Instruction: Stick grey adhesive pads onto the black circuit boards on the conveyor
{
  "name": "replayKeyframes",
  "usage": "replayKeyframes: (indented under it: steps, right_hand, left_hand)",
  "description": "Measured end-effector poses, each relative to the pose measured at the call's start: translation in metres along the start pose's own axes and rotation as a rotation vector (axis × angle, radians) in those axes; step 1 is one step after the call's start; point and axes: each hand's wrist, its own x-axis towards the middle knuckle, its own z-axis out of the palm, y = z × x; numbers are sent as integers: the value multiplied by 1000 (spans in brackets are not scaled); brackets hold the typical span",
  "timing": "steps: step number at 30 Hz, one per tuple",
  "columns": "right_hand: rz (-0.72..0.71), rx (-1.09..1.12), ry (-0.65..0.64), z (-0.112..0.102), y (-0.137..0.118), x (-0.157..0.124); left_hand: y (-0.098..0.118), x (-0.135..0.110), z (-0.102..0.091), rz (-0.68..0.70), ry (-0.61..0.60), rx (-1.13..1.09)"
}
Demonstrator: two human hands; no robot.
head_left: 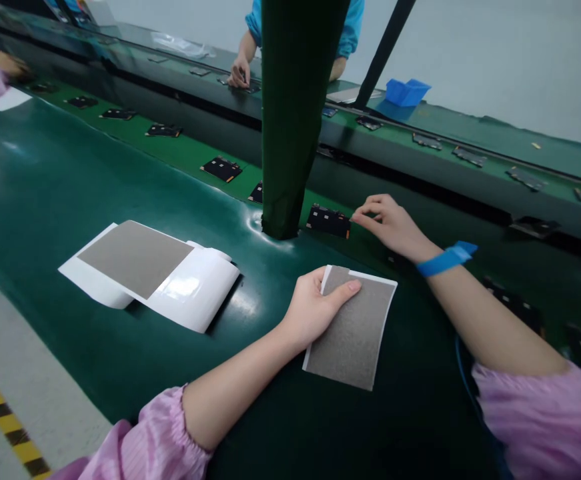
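My left hand (315, 307) grips the upper left corner of a grey sheet on white backing (357, 337), thumb on top, holding it just above the dark green table (45, 193). My right hand (393, 223), with a blue wrist strap (445, 259), reaches forward to a small black circuit part (328, 221) on the green conveyor belt (170, 150); its fingertips are pinched at the part's right edge.
A second grey sheet with curled white backing (150, 270) lies to the left. A dark green post (293, 113) stands on the table just left of the part. Several more black parts ride the belt. Another person's hands (240, 72) work across the line beside a blue tray (407, 91).
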Motion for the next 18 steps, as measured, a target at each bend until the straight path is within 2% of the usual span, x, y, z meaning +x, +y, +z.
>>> replayKeyframes:
  steps: [4, 11, 13, 15, 18]
  right_hand:
    - [43, 49, -127, 13, 35, 28]
    - [71, 40, -177, 13, 50, 22]
    - [52, 18, -149, 14, 55, 20]
    - [54, 9, -70, 15, 61, 19]
    - [153, 55, 73, 12, 55, 14]
  left_hand:
    - [3, -1, 0, -10, -10, 15]
    - [0, 1, -1, -1, -30, 7]
    - [-1, 1, 0, -7, -33, 0]
    - [-1, 0, 0, -11, -33, -8]
    - [0, -1, 2, -10, -24, -14]
